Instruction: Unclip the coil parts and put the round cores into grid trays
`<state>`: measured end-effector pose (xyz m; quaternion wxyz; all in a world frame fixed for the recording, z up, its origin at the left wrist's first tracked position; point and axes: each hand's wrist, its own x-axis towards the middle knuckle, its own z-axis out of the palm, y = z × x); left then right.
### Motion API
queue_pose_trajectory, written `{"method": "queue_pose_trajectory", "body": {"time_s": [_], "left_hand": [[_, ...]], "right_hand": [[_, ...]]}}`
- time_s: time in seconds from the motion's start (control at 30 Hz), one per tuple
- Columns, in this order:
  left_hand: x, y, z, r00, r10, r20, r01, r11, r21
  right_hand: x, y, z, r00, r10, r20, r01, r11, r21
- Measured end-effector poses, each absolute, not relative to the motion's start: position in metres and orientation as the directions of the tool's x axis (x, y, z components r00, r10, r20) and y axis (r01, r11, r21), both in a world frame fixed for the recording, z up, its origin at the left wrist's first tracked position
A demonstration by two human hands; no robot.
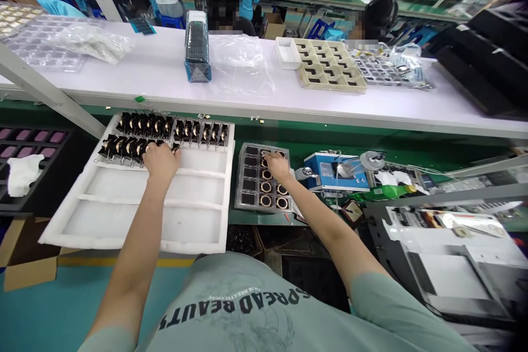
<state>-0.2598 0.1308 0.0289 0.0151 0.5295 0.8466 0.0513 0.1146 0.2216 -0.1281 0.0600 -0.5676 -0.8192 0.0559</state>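
Note:
My left hand (161,160) is at the right end of the second row of black clipped pieces (132,147) in a white foam-edged tray (150,199). Its fingers are bent together over a black piece there, and what they hold is partly hidden. Over the top of a clear plastic tray (252,209) is my right hand (278,168), its fingertips drawn together at the upper middle cells. Whatever lies between them is too small to make out. That tray holds black square parts (248,198) and gold-ringed round parts (265,201).
A white shelf (160,74) crosses ahead, bearing a wrapped black stack (197,47) and a beige compartment tray (330,65). Right of the clear tray are a blue device (325,172) and a green bottle (383,192). A dark tray (41,176) stands left. People sit beyond the shelf.

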Motion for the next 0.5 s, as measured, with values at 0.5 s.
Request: {"method": "queue_pose_trajectory", "body": {"time_s": [0.5], "left_hand": [[-0.263, 0.145, 0.032, -0.541, 0.840, -0.038, 0.839, 0.543, 0.046]], "right_hand": [[0.095, 0.228, -0.105, 0.085, 0.995, -0.048, 0.726, -0.095, -0.681]]}}
